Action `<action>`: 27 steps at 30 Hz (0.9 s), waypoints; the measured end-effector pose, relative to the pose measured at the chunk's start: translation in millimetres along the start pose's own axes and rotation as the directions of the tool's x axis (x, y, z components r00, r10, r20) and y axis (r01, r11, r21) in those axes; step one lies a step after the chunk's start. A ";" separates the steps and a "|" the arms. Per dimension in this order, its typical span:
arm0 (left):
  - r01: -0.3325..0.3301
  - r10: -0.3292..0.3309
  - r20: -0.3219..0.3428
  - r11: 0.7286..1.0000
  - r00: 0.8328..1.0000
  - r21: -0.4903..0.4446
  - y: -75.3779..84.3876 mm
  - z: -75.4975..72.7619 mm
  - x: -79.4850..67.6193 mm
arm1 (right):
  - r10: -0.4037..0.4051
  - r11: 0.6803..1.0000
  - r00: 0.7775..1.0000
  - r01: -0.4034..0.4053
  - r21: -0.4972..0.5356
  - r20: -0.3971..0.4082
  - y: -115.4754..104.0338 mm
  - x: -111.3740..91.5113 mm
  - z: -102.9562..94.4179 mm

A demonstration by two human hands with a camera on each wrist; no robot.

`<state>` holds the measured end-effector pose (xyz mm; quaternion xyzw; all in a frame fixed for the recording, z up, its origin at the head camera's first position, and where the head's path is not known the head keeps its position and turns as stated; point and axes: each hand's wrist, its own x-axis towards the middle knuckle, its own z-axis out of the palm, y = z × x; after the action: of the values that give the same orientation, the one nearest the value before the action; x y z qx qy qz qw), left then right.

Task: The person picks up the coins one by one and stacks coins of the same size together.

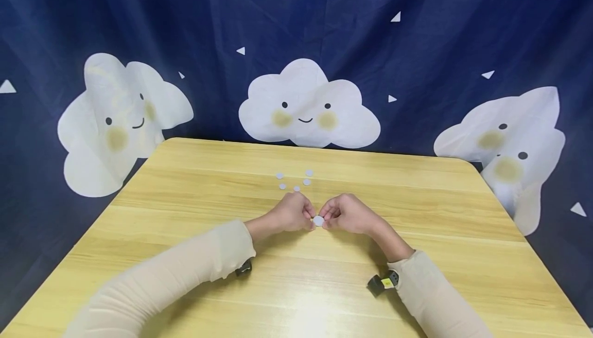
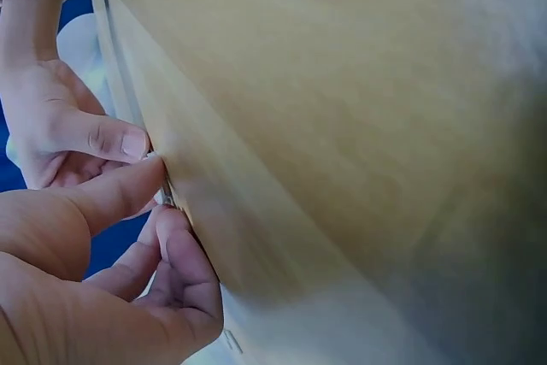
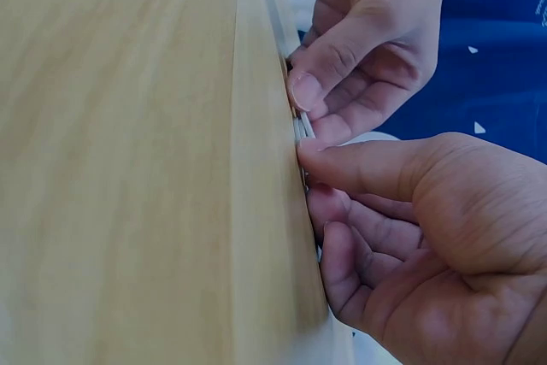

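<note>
Between both hands, low over the wooden table, is a small round white disc (image 1: 318,220). My left hand (image 1: 293,212) pinches its left edge with thumb and fingertips, and my right hand (image 1: 349,214) pinches the right edge the same way. Seen edge-on in the right wrist view, the disc (image 3: 301,128) is a thin pale strip, partly covered by the thumbs. Whether it is one layer or more cannot be told. Just beyond the left hand several similar discs lie flat, among them a front disc (image 1: 297,189) close to the knuckles.
Farther back on the light wooden table (image 1: 208,189) lie a rear right disc (image 1: 309,173) and a rear left disc (image 1: 279,176). A dark blue curtain (image 1: 208,29) with clouds hangs behind the table. A small black device (image 1: 382,283) is strapped at the right sleeve.
</note>
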<state>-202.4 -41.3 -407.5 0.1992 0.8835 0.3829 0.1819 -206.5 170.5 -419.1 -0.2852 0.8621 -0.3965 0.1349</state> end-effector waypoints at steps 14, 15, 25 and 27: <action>0.014 -0.014 -0.024 1.000 1.000 0.002 5.8 4.7 0.1 | 0.010 0.999 1.000 -0.010 0.036 0.008 -0.8 -1.3 -0.9; 0.015 -0.015 -0.024 1.000 1.000 0.003 6.4 4.6 0.1 | 0.009 0.999 1.000 -0.009 0.036 0.008 -0.8 -1.2 -1.0; -0.022 0.020 0.062 0.999 0.998 0.033 -0.2 -2.1 8.4 | 0.005 1.000 1.000 -0.005 0.009 0.006 2.0 0.2 -1.5; -0.037 0.034 0.076 0.999 0.997 0.037 -3.1 -3.0 10.7 | 0.009 1.000 1.000 -0.009 0.006 0.007 1.7 0.1 -1.8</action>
<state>-213.6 -39.9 -409.6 0.2327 0.8795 0.3613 0.2045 -208.0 172.4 -419.2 -0.2825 0.8617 -0.3974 0.1407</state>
